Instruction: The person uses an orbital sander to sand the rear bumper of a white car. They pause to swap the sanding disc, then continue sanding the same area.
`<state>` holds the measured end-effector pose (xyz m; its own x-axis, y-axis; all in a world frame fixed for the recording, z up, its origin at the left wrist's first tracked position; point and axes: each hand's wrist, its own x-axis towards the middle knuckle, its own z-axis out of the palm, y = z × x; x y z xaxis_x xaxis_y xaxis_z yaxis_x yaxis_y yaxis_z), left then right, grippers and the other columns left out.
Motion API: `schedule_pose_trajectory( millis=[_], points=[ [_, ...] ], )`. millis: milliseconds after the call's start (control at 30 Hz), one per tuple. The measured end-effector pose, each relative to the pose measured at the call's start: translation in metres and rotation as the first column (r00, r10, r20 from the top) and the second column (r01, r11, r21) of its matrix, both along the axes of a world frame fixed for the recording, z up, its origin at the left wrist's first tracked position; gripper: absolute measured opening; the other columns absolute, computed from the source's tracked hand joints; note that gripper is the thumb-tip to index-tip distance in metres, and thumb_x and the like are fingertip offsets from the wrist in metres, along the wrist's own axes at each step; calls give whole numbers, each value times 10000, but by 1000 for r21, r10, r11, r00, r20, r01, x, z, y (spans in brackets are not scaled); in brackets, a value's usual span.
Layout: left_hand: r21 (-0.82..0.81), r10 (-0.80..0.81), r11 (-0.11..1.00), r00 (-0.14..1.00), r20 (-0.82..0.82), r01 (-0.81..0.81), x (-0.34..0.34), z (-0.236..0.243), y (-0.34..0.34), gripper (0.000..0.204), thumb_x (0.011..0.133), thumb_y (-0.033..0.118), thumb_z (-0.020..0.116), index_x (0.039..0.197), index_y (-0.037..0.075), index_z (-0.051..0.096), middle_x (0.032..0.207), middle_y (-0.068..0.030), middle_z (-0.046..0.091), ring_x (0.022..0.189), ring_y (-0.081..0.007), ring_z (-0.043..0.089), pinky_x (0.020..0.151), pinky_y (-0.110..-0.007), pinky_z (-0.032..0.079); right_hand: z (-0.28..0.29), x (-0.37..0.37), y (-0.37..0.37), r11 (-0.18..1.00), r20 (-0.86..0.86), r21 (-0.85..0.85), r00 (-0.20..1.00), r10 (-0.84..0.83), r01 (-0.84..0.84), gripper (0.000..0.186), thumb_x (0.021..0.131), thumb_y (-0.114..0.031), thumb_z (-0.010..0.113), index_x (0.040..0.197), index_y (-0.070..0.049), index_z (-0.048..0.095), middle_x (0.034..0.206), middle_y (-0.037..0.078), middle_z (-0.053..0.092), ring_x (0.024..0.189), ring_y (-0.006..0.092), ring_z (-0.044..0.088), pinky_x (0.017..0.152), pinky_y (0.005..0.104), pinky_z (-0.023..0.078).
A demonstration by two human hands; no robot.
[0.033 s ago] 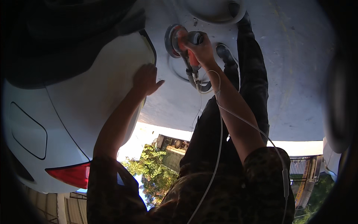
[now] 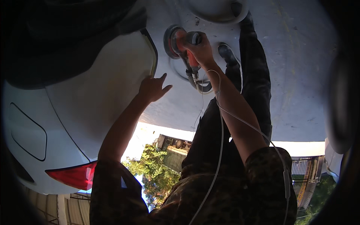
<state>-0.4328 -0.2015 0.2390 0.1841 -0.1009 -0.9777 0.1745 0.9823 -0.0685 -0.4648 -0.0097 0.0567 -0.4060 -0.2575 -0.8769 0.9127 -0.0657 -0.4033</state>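
Note:
My right hand (image 2: 202, 50) is wrapped round an orange and black disc sander (image 2: 180, 39). Its round pad is tilted up on the left side, apart from the car. A dark hose (image 2: 190, 75) runs from the sander's lower end. My left hand (image 2: 152, 89) is at the right edge of the white car panel (image 2: 86, 86), with thumb and index finger stretched out; some of its other fingers are hidden, and whether it touches the panel I cannot tell. The panel has a dull, greyish patch and a dark strip (image 2: 150, 47) along its upper right edge.
A red tail light (image 2: 73, 176) and a fuel flap (image 2: 27, 131) are on the car's side. Dark trim (image 2: 56, 48) covers the upper left. Hose loops lie on the grey floor (image 2: 296, 93) near my shoe (image 2: 227, 52). A thin white cable (image 2: 255, 127) hangs across my right arm.
My left hand has slid off the panel's face toward its right edge, and its index finger now points outward. The sander has shifted slightly left in my right hand.

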Motion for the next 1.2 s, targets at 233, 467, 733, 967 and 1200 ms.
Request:
schedule_pose_trajectory(
  millis=[233,467,733,967,1200],
  points=[
    [125,863,141,60,-502,-982,130,20,28,818,961,385,824,1537,-7,395,1446,-171,598,1408,-292,550,1155,-429,441,59,15,-84,969,32,-194,987,159,-150,914,700,-514,941,1347,11,567,1181,201,747,1081,317,756,976,402,589],
    [296,703,-65,-254,-664,-953,145,5,20,498,929,247,861,1245,31,543,1048,-30,627,939,-125,586,845,-311,515,60,17,-120,946,124,-313,984,128,-84,905,709,-512,923,1354,8,561,1204,206,726,1088,312,740,949,399,597],
    [202,653,-129,-236,-720,-971,144,11,39,561,920,278,868,1276,21,518,1136,-63,607,1031,-152,556,938,-323,483,61,22,-114,963,224,-261,967,120,-59,896,714,-483,920,1340,41,551,1206,211,719,1073,296,742,945,402,599],
    [542,613,-116,-489,-620,-832,136,-7,31,535,913,226,866,1264,37,509,1078,-39,582,967,-149,548,909,-319,486,90,-20,-122,957,-41,-261,992,116,-123,883,711,-475,937,1333,23,556,1178,171,711,1068,269,722,950,386,580],
    [199,653,-75,-199,-731,-977,137,0,34,595,904,277,878,1306,12,529,1135,-68,627,1032,-170,580,950,-341,494,68,-11,-113,961,146,-232,972,185,-148,866,743,-468,912,1327,51,539,1176,183,714,1044,265,732,929,372,593]
  ],
)
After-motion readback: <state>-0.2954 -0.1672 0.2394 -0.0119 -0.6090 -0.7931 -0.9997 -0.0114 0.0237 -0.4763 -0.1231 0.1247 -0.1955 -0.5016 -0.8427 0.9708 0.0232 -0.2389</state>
